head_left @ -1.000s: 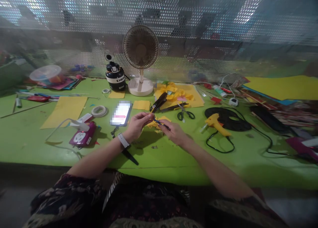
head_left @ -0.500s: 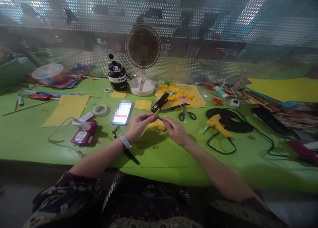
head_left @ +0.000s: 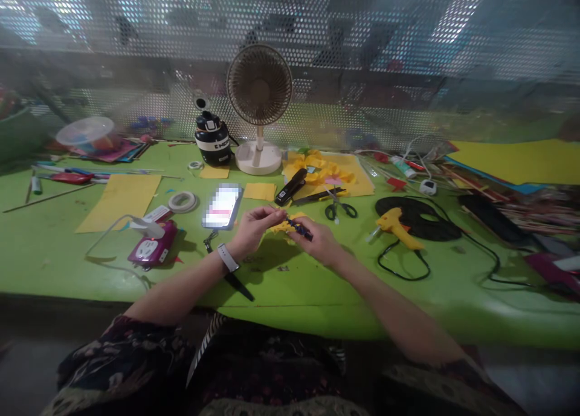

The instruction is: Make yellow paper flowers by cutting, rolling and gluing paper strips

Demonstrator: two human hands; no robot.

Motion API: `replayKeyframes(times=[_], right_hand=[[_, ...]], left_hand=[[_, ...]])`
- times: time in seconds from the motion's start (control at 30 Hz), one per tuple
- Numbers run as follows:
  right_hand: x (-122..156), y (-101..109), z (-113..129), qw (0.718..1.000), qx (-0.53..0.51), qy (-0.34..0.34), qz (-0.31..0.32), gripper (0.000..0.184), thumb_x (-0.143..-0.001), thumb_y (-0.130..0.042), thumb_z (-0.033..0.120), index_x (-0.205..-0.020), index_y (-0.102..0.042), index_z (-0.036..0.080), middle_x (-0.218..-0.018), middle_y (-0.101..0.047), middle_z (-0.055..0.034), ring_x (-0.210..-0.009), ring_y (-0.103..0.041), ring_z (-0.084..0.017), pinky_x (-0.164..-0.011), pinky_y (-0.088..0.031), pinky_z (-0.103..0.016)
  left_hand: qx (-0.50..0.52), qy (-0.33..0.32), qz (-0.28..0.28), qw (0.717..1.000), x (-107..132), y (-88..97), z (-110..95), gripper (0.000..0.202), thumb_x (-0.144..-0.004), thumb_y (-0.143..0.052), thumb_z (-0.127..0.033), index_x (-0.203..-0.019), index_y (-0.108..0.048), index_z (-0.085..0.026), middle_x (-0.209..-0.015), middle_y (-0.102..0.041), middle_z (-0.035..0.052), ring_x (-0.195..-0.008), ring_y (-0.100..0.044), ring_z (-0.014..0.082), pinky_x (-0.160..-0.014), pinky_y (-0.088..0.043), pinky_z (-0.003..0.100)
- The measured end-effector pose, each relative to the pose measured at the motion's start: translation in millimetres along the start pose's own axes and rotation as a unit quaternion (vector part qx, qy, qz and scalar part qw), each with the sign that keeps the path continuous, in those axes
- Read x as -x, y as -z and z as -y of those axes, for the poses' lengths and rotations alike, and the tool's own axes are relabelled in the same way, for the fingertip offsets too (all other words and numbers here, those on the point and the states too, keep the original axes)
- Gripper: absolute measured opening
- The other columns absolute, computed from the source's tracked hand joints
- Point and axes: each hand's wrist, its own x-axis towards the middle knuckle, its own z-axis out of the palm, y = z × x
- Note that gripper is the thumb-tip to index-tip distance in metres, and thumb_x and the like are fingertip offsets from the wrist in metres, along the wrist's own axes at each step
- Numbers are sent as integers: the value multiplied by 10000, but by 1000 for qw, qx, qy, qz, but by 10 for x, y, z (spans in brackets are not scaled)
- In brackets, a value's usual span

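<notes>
My left hand (head_left: 251, 230) and my right hand (head_left: 317, 242) meet over the green table (head_left: 317, 295), just above a crumpled yellow paper piece (head_left: 281, 225). The left hand's fingers pinch the end of a thin stick. My right hand is closed on a small dark blue tool (head_left: 299, 228) that points toward the left hand. A watch with a pale strap (head_left: 225, 257) sits on my left wrist. A phone (head_left: 222, 205) lies face up just left of my hands.
A small fan (head_left: 259, 107) and a black jug (head_left: 211, 141) stand at the back. Scissors (head_left: 336, 208), a stapler (head_left: 290, 187), a yellow glue gun (head_left: 396, 227) with black cable, tape rolls (head_left: 182, 202), a purple socket block (head_left: 151, 250) and yellow sheets (head_left: 118, 201) lie around.
My hands stayed together at the same spot. The right hand turned, so the dark blue tool now shows on top of its fingers, and the view shifted slightly.
</notes>
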Motion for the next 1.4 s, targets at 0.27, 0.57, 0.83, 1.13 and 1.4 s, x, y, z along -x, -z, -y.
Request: replayKeyframes(times=[0.27,0.57,0.83,1.13,1.4], right_hand=[[-10,-44,-38,1000,12,-15,20,343,-1013,-406,458,-1080,-613,193,-762,-664,-42,-619,-601,-178,-589,-428,-284],[-25,-12,-37,998,-45,-3,41,304,-1008,-417,433,-1022,-606,196,-760,-653,-22,-653,-616,-156,-627,-441,-269],[2,-40,36,999,-23,-3,26,265,-997,-465,428,-1036,-579,192,-774,-653,-37,-637,-590,-165,-600,-405,-273],[-8,-38,-15,1000,-1,13,15,271,-1022,-407,389,-1013,-589,187,-771,-660,-52,-635,-604,-182,-601,-416,-287],[-1,-20,-9,1000,10,6,27,279,-1031,-387,398,-1033,-579,197,-786,-661,-44,-659,-603,-177,-617,-424,-285]], left_hand=[[-27,-26,23,999,7,27,11,175,-735,-835,-285,-850,-774,-168,-885,-771,51,-852,-714,151,-875,-561,331],[-20,-26,20,999,-22,30,58,204,-714,-849,-310,-852,-773,-179,-909,-777,57,-883,-720,161,-925,-547,366],[-28,-32,13,999,4,29,34,170,-725,-842,-276,-825,-765,-163,-876,-770,55,-844,-716,146,-875,-557,333],[-5,-11,13,1000,-7,39,55,188,-720,-846,-279,-851,-772,-166,-891,-777,57,-854,-725,151,-904,-558,347],[3,4,7,1000,7,7,26,220,-694,-863,-299,-841,-771,-164,-888,-777,63,-852,-726,160,-924,-552,365]])
